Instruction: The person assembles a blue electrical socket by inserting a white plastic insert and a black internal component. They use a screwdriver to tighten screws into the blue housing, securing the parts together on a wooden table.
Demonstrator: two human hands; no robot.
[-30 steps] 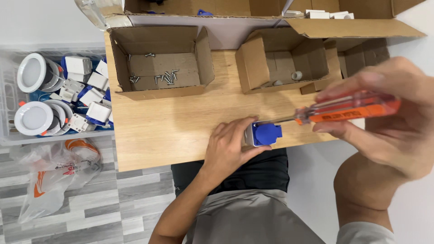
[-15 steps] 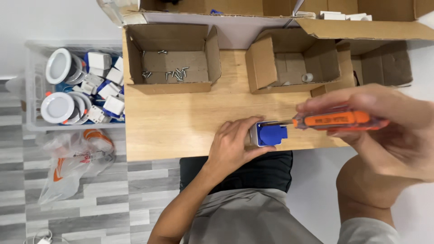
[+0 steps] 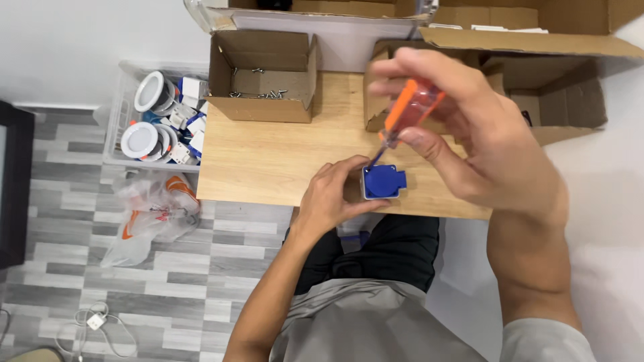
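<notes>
Left hand (image 3: 329,198) half hides blue socket (image 3: 384,182); screwdriver (image 3: 406,114) tip seemingly touching.

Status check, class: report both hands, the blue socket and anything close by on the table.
Left hand grips blue socket on table. Right hand holds orange screwdriver, tip at socket. Box of screws behind, apart.

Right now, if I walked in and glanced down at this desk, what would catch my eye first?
Probably the bright orange-handled screwdriver, held tilted in the right hand with its tip down on a small blue socket part. The left hand steadies that part near the front edge of the wooden table. Next, the open cardboard box of screws at the back, and the clear bin of round white lamps beside the table on the left.
</notes>
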